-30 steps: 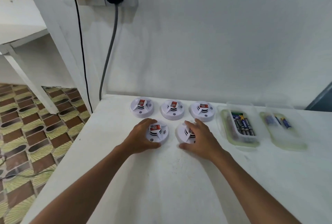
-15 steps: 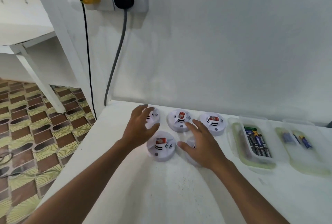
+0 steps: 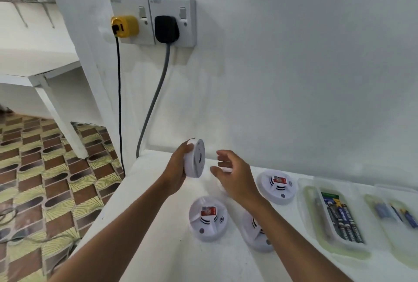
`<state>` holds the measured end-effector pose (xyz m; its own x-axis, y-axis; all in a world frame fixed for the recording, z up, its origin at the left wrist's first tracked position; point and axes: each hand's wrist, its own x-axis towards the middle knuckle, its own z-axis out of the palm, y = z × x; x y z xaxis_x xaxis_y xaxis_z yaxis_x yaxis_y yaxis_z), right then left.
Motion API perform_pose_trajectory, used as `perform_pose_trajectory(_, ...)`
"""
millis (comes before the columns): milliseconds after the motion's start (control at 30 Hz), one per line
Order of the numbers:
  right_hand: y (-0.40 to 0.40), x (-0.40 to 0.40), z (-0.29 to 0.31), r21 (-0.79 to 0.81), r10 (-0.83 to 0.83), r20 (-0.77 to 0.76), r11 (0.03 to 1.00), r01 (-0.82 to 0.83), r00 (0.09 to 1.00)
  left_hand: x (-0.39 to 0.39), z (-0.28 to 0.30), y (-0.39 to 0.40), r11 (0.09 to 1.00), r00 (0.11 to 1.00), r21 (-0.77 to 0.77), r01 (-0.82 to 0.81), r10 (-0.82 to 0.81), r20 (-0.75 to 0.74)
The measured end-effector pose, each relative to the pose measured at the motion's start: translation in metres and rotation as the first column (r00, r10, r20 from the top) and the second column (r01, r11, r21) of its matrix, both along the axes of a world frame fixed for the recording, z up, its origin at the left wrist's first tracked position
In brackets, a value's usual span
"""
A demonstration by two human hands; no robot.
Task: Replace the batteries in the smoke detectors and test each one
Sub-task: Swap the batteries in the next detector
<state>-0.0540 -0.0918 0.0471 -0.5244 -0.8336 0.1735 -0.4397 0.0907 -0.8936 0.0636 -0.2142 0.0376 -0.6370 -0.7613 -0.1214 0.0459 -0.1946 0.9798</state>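
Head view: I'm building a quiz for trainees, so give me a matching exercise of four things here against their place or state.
Things:
1. lifted smoke detector
2. right hand
3. yellow plug
4. dark batteries

Places or states:
A. in a clear tray on the table
B. in the left wall socket
C. held on edge by the left hand
D. open, holding nothing

Pairs: 1-C, 2-D, 3-B, 4-A
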Motion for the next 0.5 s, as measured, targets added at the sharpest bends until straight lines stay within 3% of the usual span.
perform_pose_trajectory(67,0.001,0.009,0.011,-0.059,0.02,0.035,0.998,-0.018,0.999,0.009,0.017,0.015,0.981,0.973,0.166,0.1,-0.061,-0.224)
perform_pose_trajectory(167,0.005,0.021,0.027,-0.097,0.031,-0.03,0.995,-0.034,0.999,0.017,0.031,0.035,0.966,0.939,0.208,0.151,-0.075,-0.336)
perform_pose_trajectory(500,0.033,0.019,0.065,0.016,0.27,-0.272,0.961,-0.276,0.924,0.032,0.047,0.077,0.937,0.955,0.317,0.149,-0.054,-0.29)
